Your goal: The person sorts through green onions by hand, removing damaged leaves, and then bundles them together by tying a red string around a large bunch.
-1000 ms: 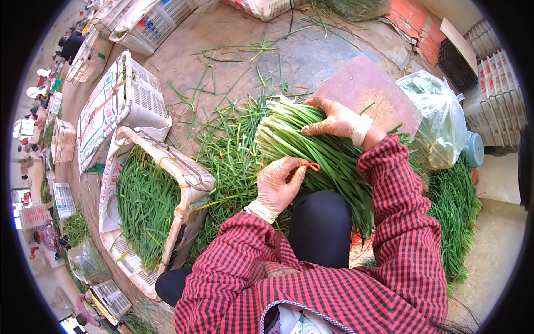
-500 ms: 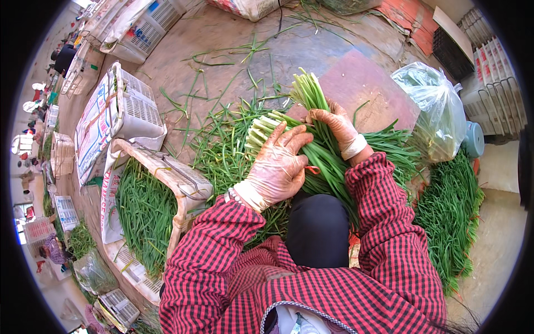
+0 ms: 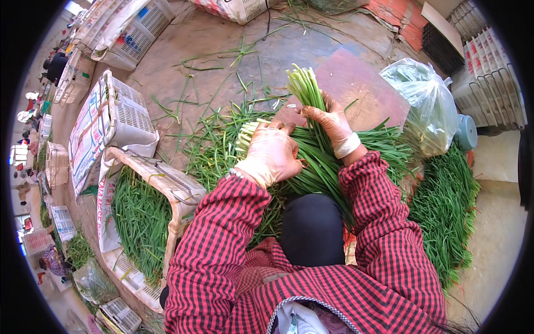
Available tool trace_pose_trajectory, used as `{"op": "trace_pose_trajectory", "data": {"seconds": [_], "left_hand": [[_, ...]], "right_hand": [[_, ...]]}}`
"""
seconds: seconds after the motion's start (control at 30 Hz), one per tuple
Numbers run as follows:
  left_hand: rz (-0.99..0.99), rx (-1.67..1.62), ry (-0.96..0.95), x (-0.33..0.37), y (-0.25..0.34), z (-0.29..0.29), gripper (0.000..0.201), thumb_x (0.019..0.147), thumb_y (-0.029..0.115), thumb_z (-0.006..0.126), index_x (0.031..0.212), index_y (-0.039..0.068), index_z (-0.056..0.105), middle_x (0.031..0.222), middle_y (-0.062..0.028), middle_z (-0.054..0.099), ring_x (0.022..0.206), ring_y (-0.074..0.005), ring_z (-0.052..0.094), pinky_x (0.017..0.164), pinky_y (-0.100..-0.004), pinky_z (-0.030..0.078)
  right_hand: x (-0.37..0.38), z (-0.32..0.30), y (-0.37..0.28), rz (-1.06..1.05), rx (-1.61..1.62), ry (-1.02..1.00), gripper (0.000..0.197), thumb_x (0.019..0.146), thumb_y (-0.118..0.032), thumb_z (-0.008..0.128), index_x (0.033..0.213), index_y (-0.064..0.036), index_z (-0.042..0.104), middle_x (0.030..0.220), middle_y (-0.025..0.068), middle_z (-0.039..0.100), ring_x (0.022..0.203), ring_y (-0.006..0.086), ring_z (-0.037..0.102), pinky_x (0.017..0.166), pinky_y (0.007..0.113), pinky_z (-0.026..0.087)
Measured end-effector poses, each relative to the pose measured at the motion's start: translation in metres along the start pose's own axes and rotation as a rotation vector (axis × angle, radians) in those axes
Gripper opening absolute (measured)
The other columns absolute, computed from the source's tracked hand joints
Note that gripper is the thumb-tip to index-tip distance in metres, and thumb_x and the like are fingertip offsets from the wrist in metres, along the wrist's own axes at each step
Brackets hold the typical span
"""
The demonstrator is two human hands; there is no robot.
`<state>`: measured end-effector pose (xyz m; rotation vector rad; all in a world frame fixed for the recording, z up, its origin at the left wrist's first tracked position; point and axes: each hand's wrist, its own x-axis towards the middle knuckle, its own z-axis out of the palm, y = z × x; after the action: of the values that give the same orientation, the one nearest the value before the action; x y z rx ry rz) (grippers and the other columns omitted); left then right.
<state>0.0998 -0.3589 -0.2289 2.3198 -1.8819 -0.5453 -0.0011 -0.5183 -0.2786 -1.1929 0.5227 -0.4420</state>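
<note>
My right hand [image 3: 331, 123], in a thin clear glove, is wrapped round a bunch of garlic chives [image 3: 305, 86], its pale cut stem ends pointing up and away. My left hand [image 3: 269, 154], gloved too, is closed over a second bunch of garlic chives [image 3: 243, 136] lying to the left; the white stem ends stick out past its fingers. The leaves of both run down together beside my dark-clothed knee [image 3: 312, 231]. More loose chives [image 3: 214, 153] are strewn on the floor under and beyond my left hand.
A tipped crate [image 3: 172, 181] and cut greens [image 3: 142, 217] lie at left, with another crate [image 3: 133, 117] behind. A clear plastic bag [image 3: 425, 106], a blue round container [image 3: 466, 132] and stacked crates [image 3: 486, 83] stand right. Bundled chives [image 3: 445, 217] line the right side. A reddish board [image 3: 361, 83] lies ahead.
My left hand has turned and its fingers have curled in, where they lay more outstretched over the bunch before. The right hand still grips its bunch. The whole view has shifted slightly.
</note>
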Motion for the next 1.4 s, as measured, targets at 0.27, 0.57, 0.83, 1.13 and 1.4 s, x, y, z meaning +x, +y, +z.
{"op": "trace_pose_trajectory", "data": {"seconds": [0.27, 0.57, 0.83, 1.13, 1.4], "left_hand": [[-0.022, 0.120, -0.058, 0.008, 0.004, 0.005, 0.027, 0.071, 0.040, 0.070, 0.073, 0.013, 0.076, 0.129, -0.0092, 0.063, 0.127, -0.0285, 0.050, 0.106, -0.0462, 0.036], [0.013, 0.099, 0.059, 0.008, 0.008, 0.018, 0.024, 0.068, 0.033, 0.070, 0.075, 0.011, 0.077, 0.136, -0.0147, 0.061, 0.127, -0.0310, 0.051, 0.107, -0.0464, 0.035], [-0.048, 0.128, 0.036, -0.002, 0.009, 0.014, 0.026, 0.070, 0.035, 0.070, 0.080, 0.012, 0.078, 0.141, -0.0165, 0.057, 0.130, -0.0313, 0.048, 0.110, -0.0461, 0.033], [0.101, 0.021, 0.430, -0.041, 0.017, 0.015, 0.012, 0.070, 0.020, 0.071, 0.074, 0.009, 0.069, 0.138, -0.0124, 0.058, 0.134, -0.0334, 0.047, 0.114, -0.0520, 0.030], [-0.142, -0.629, 0.661, -0.085, 0.029, 0.064, 0.008, 0.077, 0.012, 0.075, 0.083, 0.011, 0.071, 0.075, -0.0030, 0.065, 0.074, -0.0207, 0.064, 0.069, -0.0351, 0.052]], "right_hand": [[0.019, -0.056, -0.159, -0.540, -0.655, -0.027, 0.046, 0.088, -0.008, 0.072, 0.131, -0.0010, 0.059, 0.098, 0.0019, 0.068, 0.085, 0.0116, 0.063, 0.079, 0.025, 0.052], [0.094, -0.151, -0.032, -0.196, -1.529, 0.269, 0.071, 0.083, -0.040, 0.075, 0.145, -0.0190, 0.046, 0.119, 0.0188, 0.064, 0.110, 0.0367, 0.063, 0.095, 0.044, 0.050], [0.053, -0.041, -0.002, -0.481, -1.539, 0.257, 0.053, 0.087, -0.045, 0.065, 0.123, -0.0059, 0.063, 0.127, 0.0187, 0.062, 0.119, 0.0355, 0.058, 0.099, 0.047, 0.046], [0.039, -0.015, 0.034, 0.061, -1.300, 0.125, 0.024, 0.082, -0.032, 0.069, 0.095, -0.0124, 0.071, 0.094, 0.0147, 0.072, 0.093, 0.0336, 0.069, 0.085, 0.046, 0.052], [0.024, -0.028, 0.049, 0.053, -0.402, 0.016, 0.022, 0.088, -0.007, 0.068, 0.108, 0.0005, 0.070, 0.089, 0.0099, 0.074, 0.079, 0.0169, 0.069, 0.078, 0.031, 0.054]]}}
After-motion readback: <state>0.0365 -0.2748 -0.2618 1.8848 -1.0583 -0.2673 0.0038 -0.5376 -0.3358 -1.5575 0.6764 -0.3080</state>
